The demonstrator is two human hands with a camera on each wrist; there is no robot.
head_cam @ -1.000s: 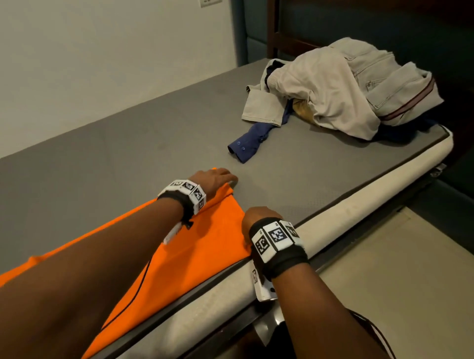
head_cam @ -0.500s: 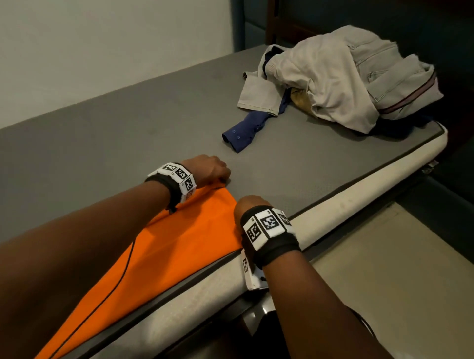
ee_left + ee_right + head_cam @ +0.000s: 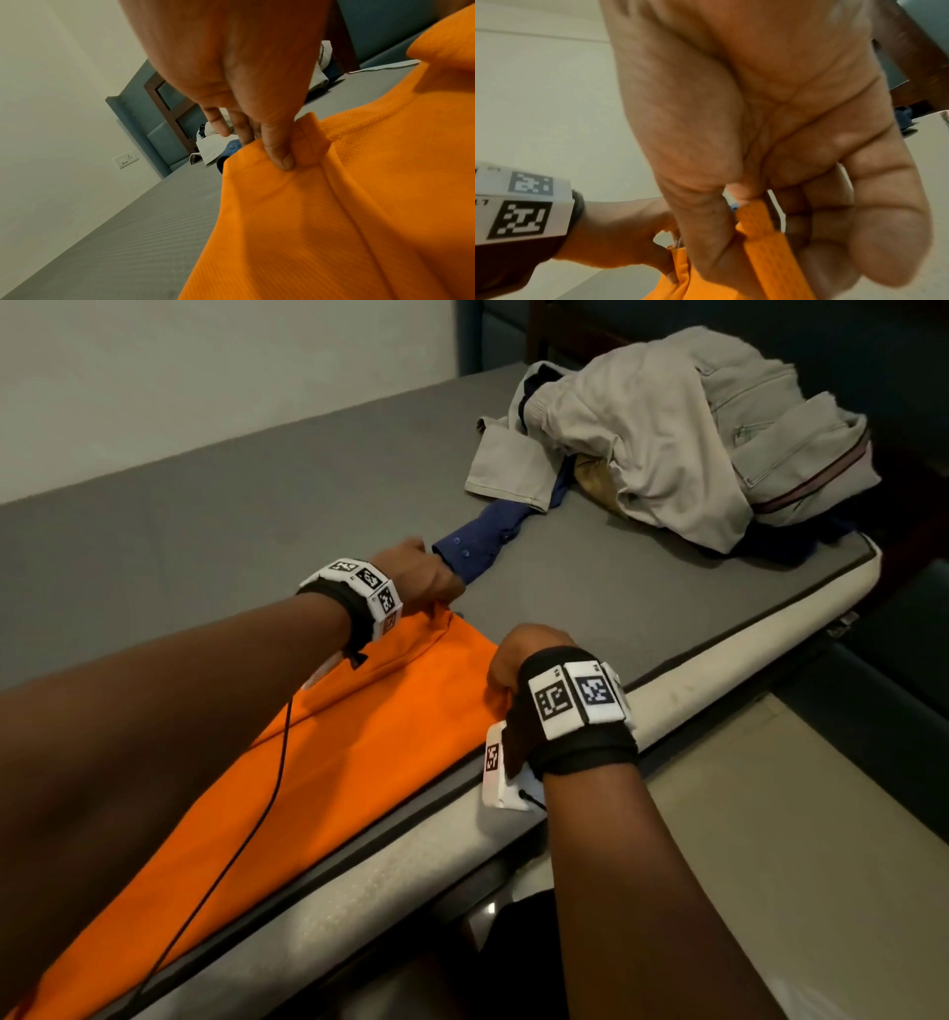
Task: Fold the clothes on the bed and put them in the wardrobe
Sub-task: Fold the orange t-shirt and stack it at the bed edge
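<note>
The orange shirt [image 3: 359, 752] lies along the near edge of the bed [image 3: 205, 516]. The left hand [image 3: 421, 577] pinches its far corner; the left wrist view shows thumb [image 3: 279, 146] pressed on a raised hem. The right hand [image 3: 524, 654] pinches the near corner, fingers [image 3: 875, 223] curled round the fold, seen only from the right wrist. Farther right sits a beige and blue clothes pile [image 3: 667, 433].

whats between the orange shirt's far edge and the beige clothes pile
In the head view, a dark blue sleeve on bare grey mattress lies between orange shirt and beige pile.
</note>
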